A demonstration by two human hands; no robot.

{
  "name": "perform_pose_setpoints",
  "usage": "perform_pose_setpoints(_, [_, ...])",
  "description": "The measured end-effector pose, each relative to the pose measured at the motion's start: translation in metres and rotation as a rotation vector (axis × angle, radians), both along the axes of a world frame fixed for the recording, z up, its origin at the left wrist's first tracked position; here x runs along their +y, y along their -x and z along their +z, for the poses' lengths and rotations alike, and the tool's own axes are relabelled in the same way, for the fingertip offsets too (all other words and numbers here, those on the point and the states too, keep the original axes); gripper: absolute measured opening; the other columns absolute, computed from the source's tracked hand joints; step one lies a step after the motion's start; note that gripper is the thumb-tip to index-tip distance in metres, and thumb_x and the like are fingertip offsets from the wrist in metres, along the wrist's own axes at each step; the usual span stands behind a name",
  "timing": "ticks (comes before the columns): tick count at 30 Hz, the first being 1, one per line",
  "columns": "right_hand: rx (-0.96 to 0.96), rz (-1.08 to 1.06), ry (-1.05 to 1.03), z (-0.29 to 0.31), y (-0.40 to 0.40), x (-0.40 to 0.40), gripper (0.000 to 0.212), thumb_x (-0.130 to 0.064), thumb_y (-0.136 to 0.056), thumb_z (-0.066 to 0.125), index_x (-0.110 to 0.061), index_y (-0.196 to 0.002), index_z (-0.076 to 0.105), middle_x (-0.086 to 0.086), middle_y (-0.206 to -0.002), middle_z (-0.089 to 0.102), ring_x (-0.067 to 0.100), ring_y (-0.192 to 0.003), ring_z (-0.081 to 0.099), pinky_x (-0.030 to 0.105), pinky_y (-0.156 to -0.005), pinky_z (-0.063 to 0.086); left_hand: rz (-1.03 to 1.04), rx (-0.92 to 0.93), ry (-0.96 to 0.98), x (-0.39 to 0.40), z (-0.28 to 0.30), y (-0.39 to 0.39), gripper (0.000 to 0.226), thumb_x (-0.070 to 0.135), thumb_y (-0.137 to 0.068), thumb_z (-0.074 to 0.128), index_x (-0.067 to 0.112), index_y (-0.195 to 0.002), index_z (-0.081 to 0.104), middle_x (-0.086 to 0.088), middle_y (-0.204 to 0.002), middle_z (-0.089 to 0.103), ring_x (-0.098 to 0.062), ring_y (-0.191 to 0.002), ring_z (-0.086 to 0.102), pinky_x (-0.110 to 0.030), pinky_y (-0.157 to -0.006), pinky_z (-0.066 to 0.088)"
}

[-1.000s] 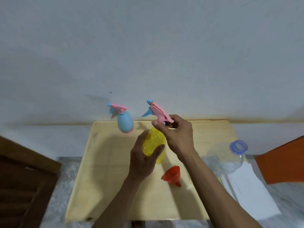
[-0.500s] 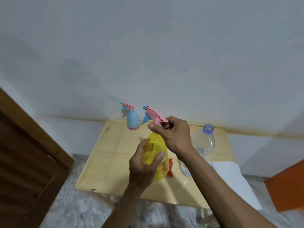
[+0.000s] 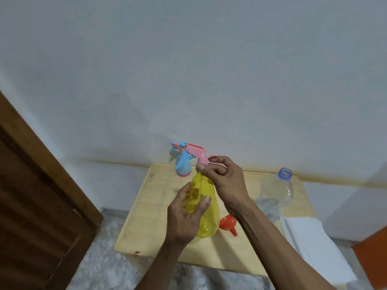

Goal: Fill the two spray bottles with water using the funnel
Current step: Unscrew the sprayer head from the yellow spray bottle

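Your low wooden table [image 3: 150, 222] sits against the white wall, on a mottled grey floor, with a brown wooden door at the far left. A white sheet of paper [image 3: 310, 243] lies off the table's right edge, partly on it. The clear plastic water bottle [image 3: 278, 191] with its blue neck ring stands open at the table's right rear; how much water is in it is hard to tell through the blur. Your left hand [image 3: 184, 218] wraps the yellow spray bottle [image 3: 207, 216] at mid-body, thumb across the front, fingers curled behind, bottle upright at table centre. Your right hand [image 3: 226, 181] is at the bottle's neck, fingertips pinching the collar of the pink trigger head [image 3: 194, 150], which points left. The blue spray bottle [image 3: 183, 167] stands at the table's back edge by the wall, just behind the yellow one, its own sprayer partly hidden by the pink head. The orange funnel [image 3: 228, 223] lies on its side on the table just right of the yellow bottle's base, spout toward you.
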State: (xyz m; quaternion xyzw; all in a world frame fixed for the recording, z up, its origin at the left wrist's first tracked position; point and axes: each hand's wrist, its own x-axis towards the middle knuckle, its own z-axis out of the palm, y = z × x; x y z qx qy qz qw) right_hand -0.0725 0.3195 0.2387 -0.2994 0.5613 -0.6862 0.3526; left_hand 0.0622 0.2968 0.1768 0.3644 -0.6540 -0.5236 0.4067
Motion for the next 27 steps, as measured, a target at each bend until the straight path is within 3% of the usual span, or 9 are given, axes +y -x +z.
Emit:
perform_pose_setpoints(2, [0.019, -0.015, -0.002, -0.003, -0.01, -0.004, 0.025, -0.018, -0.083, 0.083, -0.008, -0.102, 0.068, -0.002, -0.08, 0.076, 0.006, -0.075, 0.068, 0.029, -0.076, 0.052, -0.003, -0.002, 0.01, -0.005, 0.001, -0.007, 0.049, 0.041, -0.082, 0.075, 0.024, -0.126, 0.063, 0.005, -0.11, 0.075, -0.013, -0.105, 0.07, -0.037, -0.092, 0.057])
perform_pose_setpoints(6, [0.105, -0.072, 0.019, -0.004, -0.024, -0.01, 0.026, -0.02, -0.077, 0.088, -0.019, -0.098, 0.073, -0.009, -0.082, 0.074, 0.002, -0.076, 0.064, 0.017, -0.074, 0.052, -0.019, 0.01, 0.008, -0.013, 0.003, -0.017, 0.041, 0.035, -0.082, 0.074, 0.031, -0.121, 0.064, 0.01, -0.108, 0.075, -0.007, -0.104, 0.069, -0.022, -0.087, 0.055])
perform_pose_setpoints(12, [0.102, -0.01, -0.023, -0.004, -0.038, -0.021, 0.019, -0.025, -0.092, 0.074, -0.015, -0.106, 0.071, 0.002, -0.084, 0.078, 0.011, -0.088, 0.072, 0.038, -0.091, 0.057, -0.046, 0.026, -0.019, -0.028, 0.003, -0.034, 0.05, 0.05, -0.079, 0.071, 0.03, -0.123, 0.064, 0.009, -0.109, 0.075, -0.01, -0.104, 0.07, -0.033, -0.091, 0.055])
perform_pose_setpoints(16, [0.17, -0.05, -0.028, -0.006, -0.047, -0.029, 0.016, -0.02, -0.09, 0.076, -0.02, -0.106, 0.076, 0.001, -0.098, 0.077, 0.018, -0.095, 0.07, 0.035, -0.089, 0.059, -0.064, 0.022, -0.026, -0.035, 0.003, -0.043, 0.05, 0.051, -0.079, 0.07, 0.031, -0.124, 0.063, 0.01, -0.109, 0.075, -0.009, -0.105, 0.069, -0.037, -0.093, 0.056])
perform_pose_setpoints(21, [0.038, -0.012, 0.002, -0.006, -0.061, -0.037, 0.02, -0.027, -0.097, 0.067, -0.017, -0.113, 0.072, 0.009, -0.103, 0.076, 0.017, -0.094, 0.071, 0.041, -0.088, 0.056, -0.085, 0.033, -0.051, -0.045, 0.001, -0.056, 0.053, 0.052, -0.079, 0.071, 0.029, -0.126, 0.064, 0.007, -0.111, 0.075, -0.012, -0.107, 0.069, -0.046, -0.094, 0.056])
perform_pose_setpoints(25, [-0.023, 0.01, 0.012, -0.008, -0.07, -0.04, 0.017, -0.022, -0.087, 0.078, -0.021, -0.104, 0.075, 0.01, -0.093, 0.075, 0.02, -0.092, 0.07, 0.04, -0.092, 0.056, -0.097, 0.022, -0.03, -0.049, 0.002, -0.062, 0.053, 0.052, -0.078, 0.07, 0.03, -0.126, 0.064, 0.01, -0.112, 0.074, -0.009, -0.108, 0.069, -0.039, -0.095, 0.055])
perform_pose_setpoints(27, [-0.008, 0.022, 0.011, -0.008, -0.074, -0.042, 0.019, -0.022, -0.087, 0.079, -0.019, -0.106, 0.077, 0.02, -0.096, 0.072, 0.02, -0.089, 0.066, 0.039, -0.089, 0.055, -0.108, 0.016, -0.022, -0.051, 0.002, -0.065, 0.053, 0.052, -0.078, 0.07, 0.03, -0.126, 0.063, 0.01, -0.113, 0.074, -0.009, -0.108, 0.068, -0.036, -0.095, 0.054])
